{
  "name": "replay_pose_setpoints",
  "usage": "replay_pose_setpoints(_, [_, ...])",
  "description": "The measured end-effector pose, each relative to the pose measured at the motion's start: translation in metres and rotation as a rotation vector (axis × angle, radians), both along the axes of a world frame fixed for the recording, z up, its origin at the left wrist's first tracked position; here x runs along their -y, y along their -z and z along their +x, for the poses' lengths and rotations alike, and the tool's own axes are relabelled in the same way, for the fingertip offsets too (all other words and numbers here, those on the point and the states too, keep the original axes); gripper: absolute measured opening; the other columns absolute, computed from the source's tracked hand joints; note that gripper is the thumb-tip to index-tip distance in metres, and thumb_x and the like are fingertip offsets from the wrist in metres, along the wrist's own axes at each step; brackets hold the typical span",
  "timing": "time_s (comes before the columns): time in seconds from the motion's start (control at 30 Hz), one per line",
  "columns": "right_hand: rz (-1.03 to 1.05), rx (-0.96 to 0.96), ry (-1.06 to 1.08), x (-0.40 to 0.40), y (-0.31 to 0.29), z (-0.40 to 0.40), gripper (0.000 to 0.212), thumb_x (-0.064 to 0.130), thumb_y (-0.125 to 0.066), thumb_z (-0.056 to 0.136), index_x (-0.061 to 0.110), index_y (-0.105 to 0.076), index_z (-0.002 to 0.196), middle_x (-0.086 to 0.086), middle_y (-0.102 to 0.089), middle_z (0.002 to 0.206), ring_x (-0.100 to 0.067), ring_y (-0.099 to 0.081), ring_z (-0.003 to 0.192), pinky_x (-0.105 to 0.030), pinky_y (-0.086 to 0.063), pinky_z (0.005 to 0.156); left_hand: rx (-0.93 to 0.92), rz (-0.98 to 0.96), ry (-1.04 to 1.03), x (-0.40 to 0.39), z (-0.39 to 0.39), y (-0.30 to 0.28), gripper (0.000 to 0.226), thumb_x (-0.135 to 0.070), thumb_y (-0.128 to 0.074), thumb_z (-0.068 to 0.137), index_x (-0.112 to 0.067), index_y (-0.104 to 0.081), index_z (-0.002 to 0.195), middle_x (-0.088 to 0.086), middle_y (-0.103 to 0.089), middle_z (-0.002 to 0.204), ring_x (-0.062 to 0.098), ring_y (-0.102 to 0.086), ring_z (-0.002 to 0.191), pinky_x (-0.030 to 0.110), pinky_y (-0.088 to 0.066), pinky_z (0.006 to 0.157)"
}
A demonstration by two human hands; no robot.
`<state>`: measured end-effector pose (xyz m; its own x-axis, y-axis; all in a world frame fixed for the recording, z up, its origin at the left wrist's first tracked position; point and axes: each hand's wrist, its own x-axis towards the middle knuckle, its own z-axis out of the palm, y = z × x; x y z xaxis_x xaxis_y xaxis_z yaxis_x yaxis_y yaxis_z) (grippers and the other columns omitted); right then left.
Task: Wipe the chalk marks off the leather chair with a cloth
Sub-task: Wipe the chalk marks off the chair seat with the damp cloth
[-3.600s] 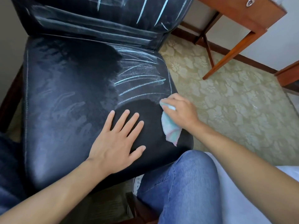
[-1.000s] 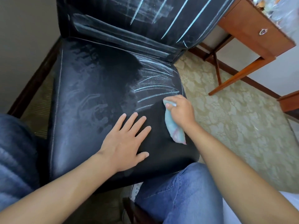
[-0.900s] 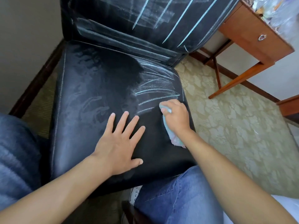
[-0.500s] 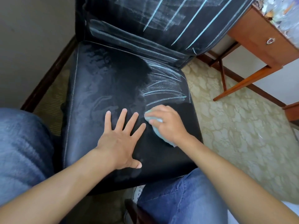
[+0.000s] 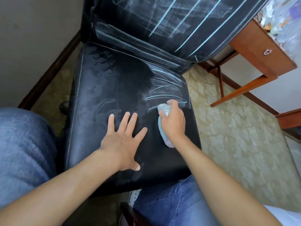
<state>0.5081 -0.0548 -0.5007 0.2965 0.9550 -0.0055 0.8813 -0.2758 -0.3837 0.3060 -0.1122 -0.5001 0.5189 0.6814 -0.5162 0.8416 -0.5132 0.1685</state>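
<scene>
At frame centre, the cloth (image 5: 163, 126) is bunched in the right hand (image 5: 173, 123) against the chair (image 5: 104, 88) seat; the left hand (image 5: 121, 141) is pressed flat, fingers spread. Chalk marks (image 5: 166, 93) could be smeared rather than lifted if a loaded cloth is dragged across.

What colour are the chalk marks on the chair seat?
Pale blue-white chalk marks on the black seat, clearest in the head view.

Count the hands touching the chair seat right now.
2. The left hand lies flat with fingers spread on the middle of the seat; the right hand grips the cloth against the seat's right side, at the chalk marks.
</scene>
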Motion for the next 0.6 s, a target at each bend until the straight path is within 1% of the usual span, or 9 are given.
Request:
replay_pose_setpoints(0.1, [-0.037, 0.007, -0.496, 0.019, 0.0, -0.022, 0.031, 0.029, -0.065, 0.094, 0.029, -0.061, 0.125, 0.01, -0.062, 0.123, -0.016, -0.053, 0.111, -0.031, -0.043, 0.094, 0.007, -0.019, -0.006, -0.002, -0.001, -0.001, 0.123, -0.079, -0.06, 0.086, -0.031, 0.026, 0.161, 0.021, 0.044, 0.16, 0.039, 0.043, 0.147, 0.073, 0.016, 0.118])
replay_pose_setpoints(0.13, [-0.039, 0.027, -0.574, 0.017, -0.002, -0.018, 0.03, 0.03, -0.064, 0.095, 0.028, -0.064, 0.124, 0.011, -0.062, 0.125, -0.015, -0.053, 0.111, -0.03, -0.042, 0.095, 0.004, -0.023, -0.006, -0.003, -0.001, -0.002, 0.123, -0.078, -0.06, 0.086, -0.031, 0.026, 0.161, 0.021, 0.044, 0.16, 0.039, 0.043, 0.147, 0.073, 0.016, 0.118])
replay_pose_setpoints(0.17, [-0.025, 0.047, -0.519, 0.007, -0.003, -0.01, 0.028, 0.031, -0.062, 0.096, 0.029, -0.065, 0.124, 0.011, -0.061, 0.125, -0.015, -0.054, 0.113, -0.029, -0.042, 0.094, -0.002, -0.029, -0.001, -0.004, -0.001, -0.002, 0.122, -0.079, -0.059, 0.087, -0.031, 0.026, 0.161, 0.021, 0.044, 0.16, 0.04, 0.043, 0.147, 0.073, 0.016, 0.118])
replay_pose_setpoints(0.27, [0.023, 0.008, -0.112, -0.012, -0.003, -0.004, 0.023, 0.031, -0.058, 0.098, 0.03, -0.066, 0.119, 0.008, -0.057, 0.119, -0.016, -0.056, 0.111, -0.025, -0.037, 0.086, -0.011, -0.027, 0.0, -0.004, 0.0, -0.002, 0.12, -0.08, -0.057, 0.087, -0.032, 0.027, 0.16, 0.02, 0.046, 0.159, 0.039, 0.044, 0.146, 0.074, 0.015, 0.117])
replay_pose_setpoints(0.37, [0.003, 0.018, -0.381, 0.001, -0.004, -0.022, 0.025, 0.031, -0.061, 0.096, 0.029, -0.068, 0.12, 0.007, -0.062, 0.119, -0.014, -0.057, 0.107, -0.026, -0.041, 0.088, -0.01, -0.036, 0.004, -0.004, -0.001, -0.001, 0.121, -0.079, -0.057, 0.088, -0.032, 0.028, 0.16, 0.02, 0.046, 0.159, 0.039, 0.045, 0.146, 0.073, 0.016, 0.117])
replay_pose_setpoints(0.43, [-0.045, 0.103, -0.54, 0.005, -0.006, -0.016, 0.025, 0.033, -0.061, 0.095, 0.029, -0.068, 0.119, 0.008, -0.065, 0.117, -0.013, -0.058, 0.105, -0.029, -0.045, 0.089, -0.005, -0.045, -0.005, -0.004, 0.0, -0.001, 0.121, -0.078, -0.058, 0.088, -0.032, 0.028, 0.16, 0.02, 0.046, 0.159, 0.039, 0.045, 0.146, 0.074, 0.016, 0.117])
replay_pose_setpoints(0.5, [-0.043, 0.186, -0.317, -0.012, -0.007, 0.004, 0.017, 0.033, -0.056, 0.095, 0.027, -0.069, 0.103, 0.005, -0.066, 0.107, -0.018, -0.06, 0.099, -0.034, -0.046, 0.082, -0.011, -0.042, 0.003, -0.004, 0.0, -0.001, 0.12, -0.079, -0.056, 0.088, -0.033, 0.028, 0.16, 0.02, 0.047, 0.158, 0.039, 0.045, 0.146, 0.075, 0.016, 0.116])
replay_pose_setpoints(0.57, [0.045, 0.13, 0.025, -0.026, -0.007, 0.014, 0.016, 0.03, -0.052, 0.093, 0.024, -0.063, 0.082, 0.002, -0.065, 0.093, -0.024, -0.062, 0.091, -0.032, -0.04, 0.071, -0.005, -0.03, -0.008, -0.004, 0.001, 0.0, 0.119, -0.079, -0.056, 0.088, -0.033, 0.028, 0.159, 0.02, 0.047, 0.157, 0.04, 0.045, 0.145, 0.075, 0.016, 0.116])
replay_pose_setpoints(0.6, [0.076, 0.106, 0.066, -0.024, -0.004, 0.009, 0.016, 0.029, -0.052, 0.093, 0.025, -0.063, 0.081, 0.003, -0.064, 0.093, -0.024, -0.062, 0.089, -0.03, -0.038, 0.07, -0.003, -0.031, -0.011, -0.004, 0.0, 0.001, 0.119, -0.079, -0.056, 0.088, -0.033, 0.028, 0.159, 0.02, 0.047, 0.157, 0.04, 0.045, 0.145, 0.075, 0.016, 0.116])
